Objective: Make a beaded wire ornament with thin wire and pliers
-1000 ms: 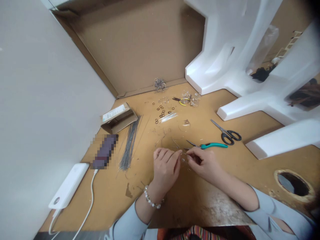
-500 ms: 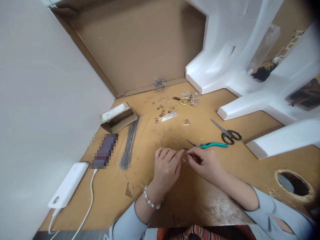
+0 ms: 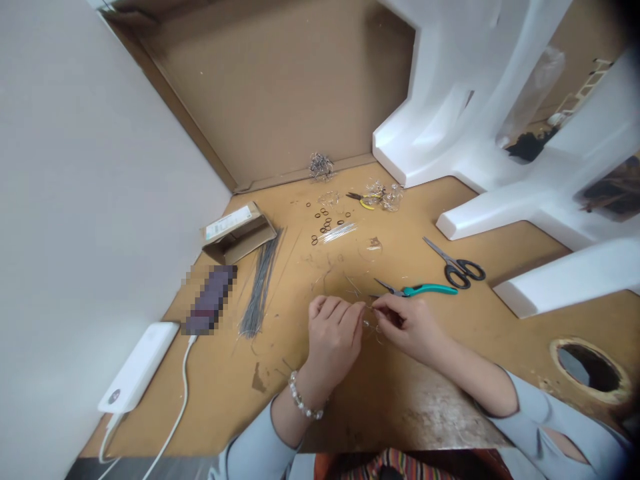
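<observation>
My left hand [image 3: 336, 330] and my right hand [image 3: 407, 323] meet near the table's front middle, both pinched closed, fingertips almost touching. Between them is a thin piece of wire [image 3: 369, 306], too small to make out well. Fine clear loops [image 3: 373, 328] hang just below the right fingertips. Behind my right hand lie pliers with teal handles [image 3: 430, 289], jaws pointing left. Black-handled scissors [image 3: 457, 267] rest further right. A bundle of grey wires [image 3: 259, 293] lies left of my left hand. Small dark rings [image 3: 325, 225] and short clear strands [image 3: 340, 232] are scattered beyond my hands.
A small cardboard box [image 3: 239, 235], a blurred-out dark object [image 3: 213, 300] and a white power bank [image 3: 139, 367] with cables line the left. Yellow-handled pliers [image 3: 367, 201] and tangled wire [image 3: 321, 167] lie at the back. White foam pieces [image 3: 560, 280] and a round hole [image 3: 590, 370] are right.
My fingertips have stayed nearly in place, with a slightly clearer gap between them. The whole view has shifted a little; nothing else has visibly moved.
</observation>
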`<state>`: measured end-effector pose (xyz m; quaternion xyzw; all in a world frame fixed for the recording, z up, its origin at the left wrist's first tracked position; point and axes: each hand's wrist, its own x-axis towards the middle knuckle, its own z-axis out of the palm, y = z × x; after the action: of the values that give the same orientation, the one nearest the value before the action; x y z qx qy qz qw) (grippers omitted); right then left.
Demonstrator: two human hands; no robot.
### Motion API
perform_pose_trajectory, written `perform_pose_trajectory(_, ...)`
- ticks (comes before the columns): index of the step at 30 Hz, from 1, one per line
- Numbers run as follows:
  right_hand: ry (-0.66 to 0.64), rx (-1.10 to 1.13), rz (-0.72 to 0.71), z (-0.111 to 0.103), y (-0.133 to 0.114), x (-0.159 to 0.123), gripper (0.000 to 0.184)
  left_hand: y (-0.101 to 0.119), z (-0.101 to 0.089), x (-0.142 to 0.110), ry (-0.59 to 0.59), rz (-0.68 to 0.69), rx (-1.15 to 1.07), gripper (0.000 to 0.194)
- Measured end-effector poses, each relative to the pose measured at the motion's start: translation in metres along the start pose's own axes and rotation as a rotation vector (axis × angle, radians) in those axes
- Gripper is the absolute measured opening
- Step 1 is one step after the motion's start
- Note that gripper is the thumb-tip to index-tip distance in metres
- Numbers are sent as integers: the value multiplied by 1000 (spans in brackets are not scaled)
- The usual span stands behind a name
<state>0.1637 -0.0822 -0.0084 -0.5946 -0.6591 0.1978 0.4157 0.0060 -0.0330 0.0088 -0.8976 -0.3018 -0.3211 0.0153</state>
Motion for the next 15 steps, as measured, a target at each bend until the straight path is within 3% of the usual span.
perform_pose_trajectory(9, 43, -53, 69, -1, 1, 2, 11, -5, 3, 0, -23, -13, -41, 19)
perform_pose_trajectory(15, 66, -31, 80, -2, 0, 3, 10, -7, 3, 2, 13, -69, -38, 12)
